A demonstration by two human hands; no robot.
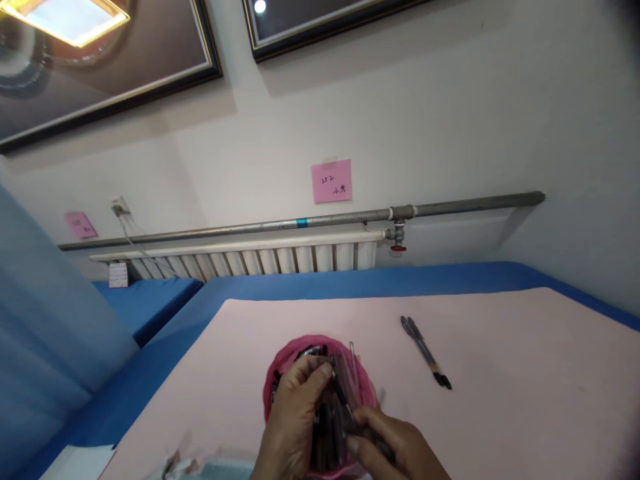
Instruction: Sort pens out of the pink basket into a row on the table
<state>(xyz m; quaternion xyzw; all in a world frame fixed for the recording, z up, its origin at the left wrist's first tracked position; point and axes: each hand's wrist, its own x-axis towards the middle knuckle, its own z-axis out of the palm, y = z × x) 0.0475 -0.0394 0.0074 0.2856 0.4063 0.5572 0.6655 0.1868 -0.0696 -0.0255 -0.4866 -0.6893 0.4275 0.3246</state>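
Observation:
A round pink basket (281, 359) stands on the pink sheet, filled with dark and clear pens (327, 433). My left hand (297, 410) is over the basket's left side, thumb and fingers pinched at the upper end of a pen (340, 390). That pen slants down to the right, dark along part of its barrel. My right hand (387, 440) grips its lower part at the basket's right edge; the fingers hide some of it. To the right, two black-tipped pens (424, 352) lie side by side on the sheet.
The pink sheet (500, 373) covers a blue surface (300, 287). At the front left lie crumpled wrapping and a pale blue item (225, 469). Behind are a white radiator (280, 259) and a grey pipe (240, 229). A blue curtain (50, 320) hangs left.

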